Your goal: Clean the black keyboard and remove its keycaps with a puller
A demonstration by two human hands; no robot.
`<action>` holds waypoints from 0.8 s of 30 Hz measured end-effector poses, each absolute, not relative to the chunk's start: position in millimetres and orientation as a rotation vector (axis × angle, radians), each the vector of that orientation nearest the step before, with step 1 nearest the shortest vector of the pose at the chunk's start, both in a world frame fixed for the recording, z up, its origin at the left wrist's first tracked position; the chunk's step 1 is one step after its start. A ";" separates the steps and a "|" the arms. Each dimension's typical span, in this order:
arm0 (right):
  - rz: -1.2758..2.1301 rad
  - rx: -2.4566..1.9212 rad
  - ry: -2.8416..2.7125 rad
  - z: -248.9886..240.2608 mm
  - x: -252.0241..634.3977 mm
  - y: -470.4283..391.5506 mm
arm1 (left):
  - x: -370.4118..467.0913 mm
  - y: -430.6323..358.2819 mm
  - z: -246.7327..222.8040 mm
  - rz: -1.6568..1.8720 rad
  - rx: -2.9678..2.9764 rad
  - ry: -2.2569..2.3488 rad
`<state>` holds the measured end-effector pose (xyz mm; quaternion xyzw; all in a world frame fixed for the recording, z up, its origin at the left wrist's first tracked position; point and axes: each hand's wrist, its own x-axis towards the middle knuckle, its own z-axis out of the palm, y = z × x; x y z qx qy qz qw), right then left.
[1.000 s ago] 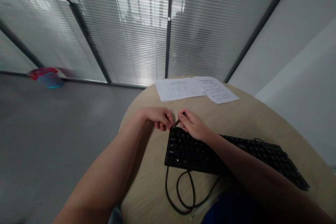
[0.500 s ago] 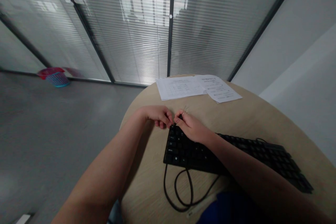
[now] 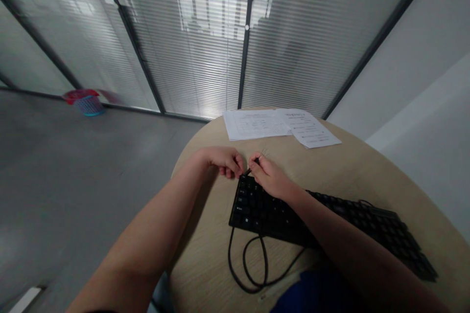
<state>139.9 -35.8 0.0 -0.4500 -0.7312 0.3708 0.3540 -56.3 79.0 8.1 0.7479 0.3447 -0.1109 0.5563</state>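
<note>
1. Round table (image 3: 205, 259): beneath the keyboard.
2. Black keyboard (image 3: 264, 215): the landmark, lying on the table.
3. Papers (image 3: 257, 124): beyond the keyboard.
4. Right hand (image 3: 270, 176): over its left end, pinching the dark thin tool (image 3: 249, 171).
5. Left hand (image 3: 229, 162): at its corner, fingers bunched.

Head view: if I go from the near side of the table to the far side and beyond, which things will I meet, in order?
Looped black cable → black keyboard → printed papers → window blinds

Bare forearms (image 3: 157, 225), deep blue cloth (image 3: 312, 293), pale grey-blue cloth (image 3: 161, 296)
</note>
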 end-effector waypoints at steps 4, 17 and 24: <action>1.046 -1.184 -1.830 -6.6 140.2 -30.7 | -56.5 80.7 3.7 -0.255 1.765 0.791; 0.814 -1.141 -2.097 2.7 137.8 -37.4 | -54.4 81.0 0.8 -0.234 1.752 0.779; 0.720 -1.172 -2.188 2.4 137.7 -42.0 | -54.9 79.3 2.9 -0.228 1.755 0.789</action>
